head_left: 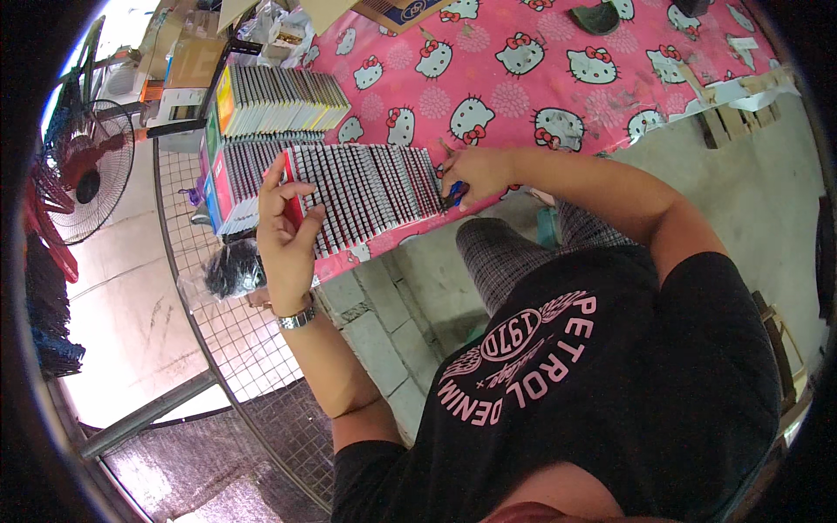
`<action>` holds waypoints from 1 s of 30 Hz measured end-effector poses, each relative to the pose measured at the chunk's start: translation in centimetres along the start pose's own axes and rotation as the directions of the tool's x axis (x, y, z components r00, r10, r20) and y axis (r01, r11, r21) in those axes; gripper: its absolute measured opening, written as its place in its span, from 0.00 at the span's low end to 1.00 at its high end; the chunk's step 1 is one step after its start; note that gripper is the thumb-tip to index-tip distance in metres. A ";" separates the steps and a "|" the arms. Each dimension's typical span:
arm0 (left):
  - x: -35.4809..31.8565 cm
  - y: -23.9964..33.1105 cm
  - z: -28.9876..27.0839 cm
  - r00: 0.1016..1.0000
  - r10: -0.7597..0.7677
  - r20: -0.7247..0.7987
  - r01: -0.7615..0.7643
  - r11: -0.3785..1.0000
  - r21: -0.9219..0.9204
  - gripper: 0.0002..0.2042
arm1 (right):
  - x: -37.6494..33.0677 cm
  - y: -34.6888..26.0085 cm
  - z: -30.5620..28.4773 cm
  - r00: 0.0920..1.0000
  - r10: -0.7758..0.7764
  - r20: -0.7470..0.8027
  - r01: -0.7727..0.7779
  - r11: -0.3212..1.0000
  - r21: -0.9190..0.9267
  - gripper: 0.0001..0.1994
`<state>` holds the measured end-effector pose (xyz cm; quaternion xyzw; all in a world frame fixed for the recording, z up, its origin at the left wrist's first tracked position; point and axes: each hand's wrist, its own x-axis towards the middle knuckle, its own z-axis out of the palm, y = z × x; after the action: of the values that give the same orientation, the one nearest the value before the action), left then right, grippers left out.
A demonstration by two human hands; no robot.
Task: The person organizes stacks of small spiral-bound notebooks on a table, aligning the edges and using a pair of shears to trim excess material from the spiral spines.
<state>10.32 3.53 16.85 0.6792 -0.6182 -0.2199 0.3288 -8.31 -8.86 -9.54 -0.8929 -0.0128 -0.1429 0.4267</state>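
Note:
A tight row of spiral notebooks stands on the table with the white wire bindings facing up; a red cover shows at its left end. My left hand, with a metal watch at the wrist, grips that end. Its thumb and a finger bend over the first bindings, while the other fingers lie along the outer cover. At the right end, my right hand is closed around a small blue-handled tool. The tool's tip points at the last bindings; its exact kind is hidden by my fingers.
More spiral notebooks stand in stacked rows at the back left. The table has a pink cat-print cover, with a dark curved piece at its far side. A wire mesh rack and a standing fan are on the left.

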 end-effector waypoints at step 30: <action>0.1 0.1 0.2 1.000 0.026 -0.005 -0.026 0.999 0.042 0.16 | 3.7 -0.1 -0.8 0.961 0.068 0.268 -0.037 0.992 -0.120 0.14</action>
<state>10.10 3.35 16.79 0.6785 -0.6307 -0.2007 0.3188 -4.98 -9.79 -7.96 -0.9270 -0.0394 -0.0081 0.3728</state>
